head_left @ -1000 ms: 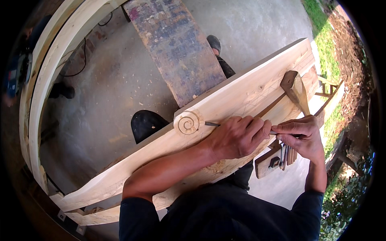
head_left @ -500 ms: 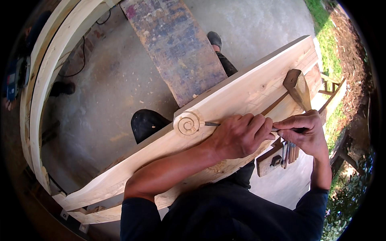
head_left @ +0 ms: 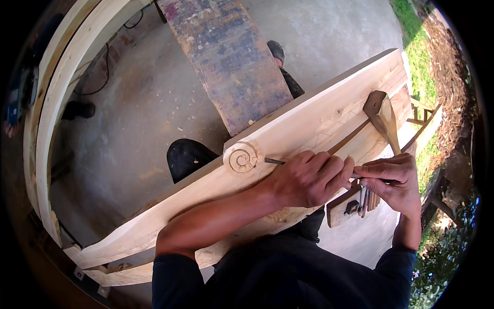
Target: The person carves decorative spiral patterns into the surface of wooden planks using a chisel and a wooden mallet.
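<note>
A pale wooden plank (head_left: pixel 339 85) lies diagonally in front of me, with a carved spiral (head_left: pixel 242 157) near its middle. My left hand (head_left: pixel 316 177) is closed around a thin metal chisel (head_left: pixel 272 160), forearm over the plank; the tip meets the wood at the spiral's right side. My right hand (head_left: pixel 391 180) pinches the chisel's back end between thumb and fingers. A wooden mallet (head_left: pixel 382 116) lies on the plank beyond my right hand. Below my hands, several carving tools (head_left: pixel 368 201) lie on a small wooden board (head_left: pixel 337 216).
A paint-stained board (head_left: pixel 216 56) runs away from the plank over concrete floor. Long curved wooden beams (head_left: pixel 51 123) stand at the left, a black cable (head_left: pixel 103 77) beside them. A person's hand (head_left: pixel 9 129) and power tool (head_left: pixel 15 110) show at far left. Grass and mulch (head_left: pixel 427 67) border the right.
My grip on the chisel is unchanged. My right hand shifted slightly right and up, then a little back down, with small movements of the chisel beside the spiral.
</note>
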{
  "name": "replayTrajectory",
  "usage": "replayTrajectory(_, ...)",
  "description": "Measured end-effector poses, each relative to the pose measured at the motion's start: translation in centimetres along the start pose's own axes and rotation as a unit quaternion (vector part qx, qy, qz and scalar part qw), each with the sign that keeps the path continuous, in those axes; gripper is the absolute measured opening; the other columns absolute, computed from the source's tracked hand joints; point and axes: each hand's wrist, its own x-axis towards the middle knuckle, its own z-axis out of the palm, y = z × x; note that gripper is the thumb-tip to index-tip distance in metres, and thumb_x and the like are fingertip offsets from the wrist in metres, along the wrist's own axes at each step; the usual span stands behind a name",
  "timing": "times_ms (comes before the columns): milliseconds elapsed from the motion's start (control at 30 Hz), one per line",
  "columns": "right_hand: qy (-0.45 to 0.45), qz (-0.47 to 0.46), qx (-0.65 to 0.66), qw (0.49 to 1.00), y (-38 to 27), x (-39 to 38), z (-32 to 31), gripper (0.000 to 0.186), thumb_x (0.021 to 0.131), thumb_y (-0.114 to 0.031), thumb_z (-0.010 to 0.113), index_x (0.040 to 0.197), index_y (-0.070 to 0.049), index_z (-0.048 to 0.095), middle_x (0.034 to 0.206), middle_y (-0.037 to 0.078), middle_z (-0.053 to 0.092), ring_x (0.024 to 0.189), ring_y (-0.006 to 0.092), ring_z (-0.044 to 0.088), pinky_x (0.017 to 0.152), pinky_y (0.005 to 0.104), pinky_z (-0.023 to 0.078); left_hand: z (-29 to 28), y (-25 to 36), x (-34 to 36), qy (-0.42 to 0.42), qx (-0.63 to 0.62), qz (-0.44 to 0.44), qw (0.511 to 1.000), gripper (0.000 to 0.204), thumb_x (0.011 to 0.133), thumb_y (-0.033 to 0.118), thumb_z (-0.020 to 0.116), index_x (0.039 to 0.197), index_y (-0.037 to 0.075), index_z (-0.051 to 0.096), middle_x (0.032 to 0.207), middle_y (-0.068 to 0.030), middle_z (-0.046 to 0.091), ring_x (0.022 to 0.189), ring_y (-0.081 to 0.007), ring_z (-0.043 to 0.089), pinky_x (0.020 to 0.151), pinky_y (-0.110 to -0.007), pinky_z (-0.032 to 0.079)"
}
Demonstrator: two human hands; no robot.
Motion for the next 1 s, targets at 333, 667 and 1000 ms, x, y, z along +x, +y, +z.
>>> replayTrajectory(333, 0.004, 0.02, 0.004, 1.0, -0.3, -0.1, -0.1, 0.024, 0.092, -0.004, 0.087, 0.115, 0.002, 0.087, 0.099, 0.017, 0.086, 0.084, 0.0246, 0.085, 0.074, 0.0324, 0.065, 0.0, -0.1, -0.1, -0.01, -0.024, -0.005, 1.0, 0.031, 0.1, 0.024, 0.076, 0.12, 0.0, 0.071, 0.09, -0.0023, 0.058, 0.076, -0.0154, 0.064, 0.06, -0.03, 0.05)
replayTrajectory(667, -0.016, -0.001, -0.022, 1.0, -0.9, 1.1, -0.9, 0.022, 0.092, -0.005, 0.087, 0.114, 0.0, 0.087, 0.099, 0.017, 0.086, 0.085, 0.0275, 0.085, 0.074, 0.0339, 0.066, 0.6, -0.3, -0.1, 0.022, -0.04, -0.021, 0.999, 0.044, 0.098, 0.032, 0.084, 0.126, 0.001, 0.073, 0.088, -0.0011, 0.057, 0.069, -0.0141, 0.061, 0.054, -0.031, 0.049)
replayTrajectory(1000, -0.013, 0.013, -0.019, 1.0, -2.0, 1.0, -0.6, 0.021, 0.094, -0.004, 0.085, 0.115, 0.0, 0.087, 0.098, 0.017, 0.086, 0.082, 0.0277, 0.085, 0.072, 0.0331, 0.065, -0.2, -0.5, 0.1, 0.01, -0.034, -0.017, 0.999, 0.043, 0.099, 0.036, 0.082, 0.125, 0.003, 0.074, 0.088, -0.0004, 0.059, 0.067, -0.014, 0.061, 0.053, -0.031, 0.049)
